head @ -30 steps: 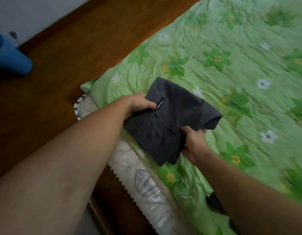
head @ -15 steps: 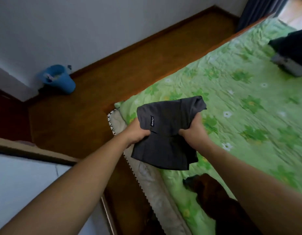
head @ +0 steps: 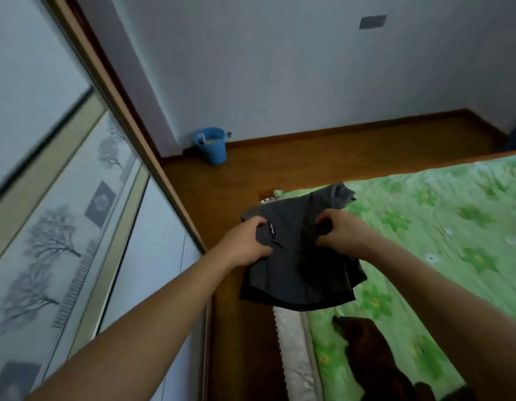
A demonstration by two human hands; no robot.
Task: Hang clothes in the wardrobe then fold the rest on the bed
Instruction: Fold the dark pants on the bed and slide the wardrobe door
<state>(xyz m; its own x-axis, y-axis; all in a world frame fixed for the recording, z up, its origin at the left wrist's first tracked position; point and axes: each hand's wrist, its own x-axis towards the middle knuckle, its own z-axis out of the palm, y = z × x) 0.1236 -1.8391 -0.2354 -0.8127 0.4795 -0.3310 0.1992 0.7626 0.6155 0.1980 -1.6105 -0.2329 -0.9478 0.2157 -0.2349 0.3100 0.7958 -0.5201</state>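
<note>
Garment (head: 297, 273), dark grey, between left grip (head: 245, 246) and right grip (head: 341, 232), over bed (head: 453, 227)

Dark grey garment (head: 297, 256) between both hands; green, flower-patterned bedsheet (head: 442, 227) right of the right hand (head: 342, 231); blue bucket (head: 212, 146) beyond the left hand (head: 245, 244); brown floor (head: 294, 166) beneath

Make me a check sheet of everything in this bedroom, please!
Surface: bed with a wrinkled green flowery sheet.
Job's things: dark grey garment, partly folded, held above the bed's corner; wardrobe door with tree pictures, on the left.
Clutter: blue bin on the floor by the wall; dark brown cloth on the bed's near edge.
Hands: left hand and right hand both grip the garment.
Cables: nothing seen.
Surroundings: wooden floor, pale wall.
</note>
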